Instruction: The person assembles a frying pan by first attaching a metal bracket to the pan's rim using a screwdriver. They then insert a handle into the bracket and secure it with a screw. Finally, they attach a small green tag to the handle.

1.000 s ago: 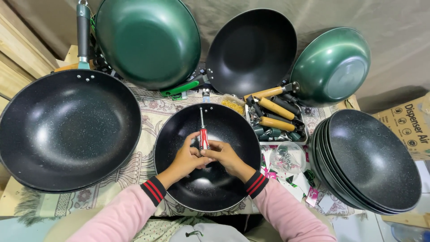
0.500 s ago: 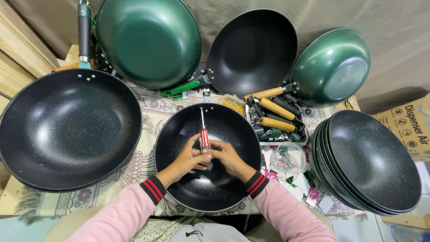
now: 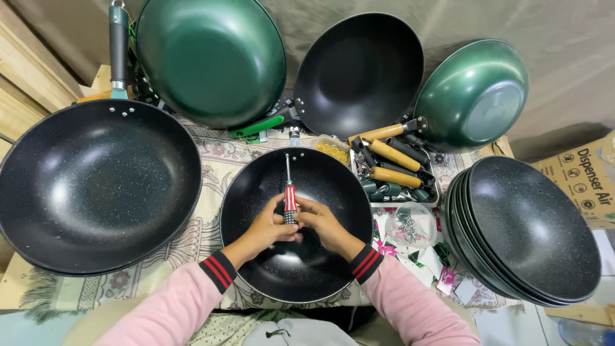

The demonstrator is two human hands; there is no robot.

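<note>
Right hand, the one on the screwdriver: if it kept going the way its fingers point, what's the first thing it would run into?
The right hand points left across the pan, so it would first meet the screwdriver handle it already touches, then the left hand just behind it.

A large black speckled pan (image 3: 96,186) lies left, two green woks (image 3: 211,57) (image 3: 474,96) lean behind, stacked black pans (image 3: 532,230) sit right, and a tray of handles (image 3: 394,173) rests between.
</note>
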